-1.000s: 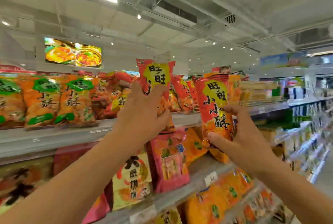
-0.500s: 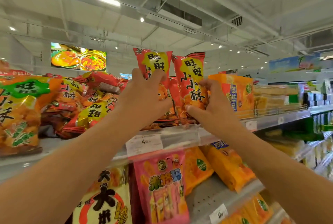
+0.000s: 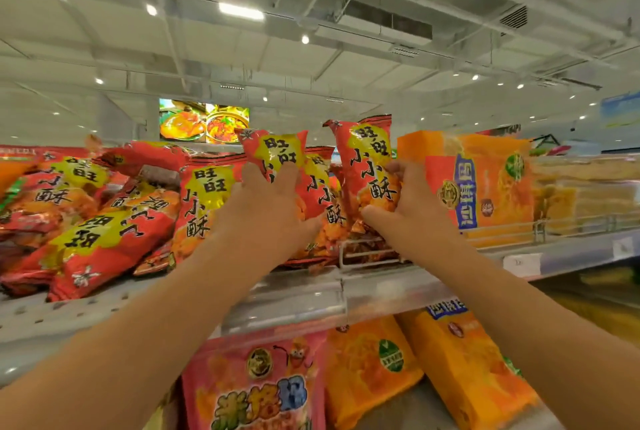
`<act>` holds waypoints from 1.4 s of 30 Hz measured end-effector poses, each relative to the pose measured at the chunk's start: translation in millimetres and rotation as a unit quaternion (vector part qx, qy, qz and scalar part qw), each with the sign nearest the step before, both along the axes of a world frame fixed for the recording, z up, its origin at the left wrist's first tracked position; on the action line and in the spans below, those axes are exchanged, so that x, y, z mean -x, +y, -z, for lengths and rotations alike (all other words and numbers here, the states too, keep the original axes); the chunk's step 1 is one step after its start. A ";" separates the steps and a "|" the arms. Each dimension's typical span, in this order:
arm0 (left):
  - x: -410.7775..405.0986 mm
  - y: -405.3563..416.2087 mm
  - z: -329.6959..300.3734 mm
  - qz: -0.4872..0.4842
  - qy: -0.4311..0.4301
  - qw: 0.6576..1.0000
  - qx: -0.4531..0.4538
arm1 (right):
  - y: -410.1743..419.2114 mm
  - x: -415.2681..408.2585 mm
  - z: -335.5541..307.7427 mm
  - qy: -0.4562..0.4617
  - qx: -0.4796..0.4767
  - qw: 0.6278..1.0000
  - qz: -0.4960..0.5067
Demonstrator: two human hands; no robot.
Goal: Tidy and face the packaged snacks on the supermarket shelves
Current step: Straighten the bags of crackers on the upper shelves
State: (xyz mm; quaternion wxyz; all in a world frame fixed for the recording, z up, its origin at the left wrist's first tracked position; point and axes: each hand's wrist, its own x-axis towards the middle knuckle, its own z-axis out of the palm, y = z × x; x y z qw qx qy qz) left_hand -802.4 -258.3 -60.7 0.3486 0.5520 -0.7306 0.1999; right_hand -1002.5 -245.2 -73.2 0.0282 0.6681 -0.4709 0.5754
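Red snack bags with yellow labels are filling the upper shelf point(image 3: 284, 294), and two of them are being held upright above its front edge. One red bag point(image 3: 273, 157) is sitting in the left hand point(image 3: 266, 208), whose fingers are curling over its front while the thumb is reaching toward a third upright bag point(image 3: 323, 201) standing between the hands. The right hand point(image 3: 407, 201) is gripping the other red bag point(image 3: 367, 163) from its right side, thumb pressing on the front near the bottom. More red bags point(image 3: 104, 221) are lying toppled in a heap on the left. An orange package point(image 3: 485, 187) is standing just right of the right hand. Below the shelf, a pink bag point(image 3: 256, 388) and orange bags point(image 3: 460, 360) are showing
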 end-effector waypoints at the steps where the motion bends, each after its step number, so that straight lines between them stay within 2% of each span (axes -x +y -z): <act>1: 0.2 0.7 1.2 -0.007 0.010 1.000 -0.005 | -3.5 3.5 -1.2 0.004 0.002 1.000 -0.011; 6: -0.3 6.1 8.8 -0.062 0.005 0.998 -0.010 | -16.6 3.9 -4.6 0.063 -0.019 0.996 -0.063; 13: 0.9 9.7 22.2 -0.068 0.036 0.997 0.008 | -25.8 -17.7 2.8 0.115 -0.032 0.992 -0.046; 17: -1.4 10.2 20.1 -0.069 0.049 0.996 0.030 | -30.6 -33.0 -2.5 0.126 -0.035 0.989 -0.071; 23: 1.0 13.1 21.2 -0.081 0.008 0.997 0.014 | -26.9 -17.8 6.2 0.202 -0.087 0.974 -0.055; 29: -5.4 19.8 22.5 -0.026 0.081 0.996 -0.026 | -19.5 -10.5 4.9 0.160 -0.098 0.979 -0.074; 34: -7.7 18.4 26.0 -0.031 0.099 0.994 -0.025 | -18.7 -13.2 9.1 0.152 -0.028 0.987 -0.033; 42: -7.4 12.3 32.2 -0.066 0.057 0.996 0.005 | -11.0 -13.2 22.8 0.193 -0.017 0.981 0.024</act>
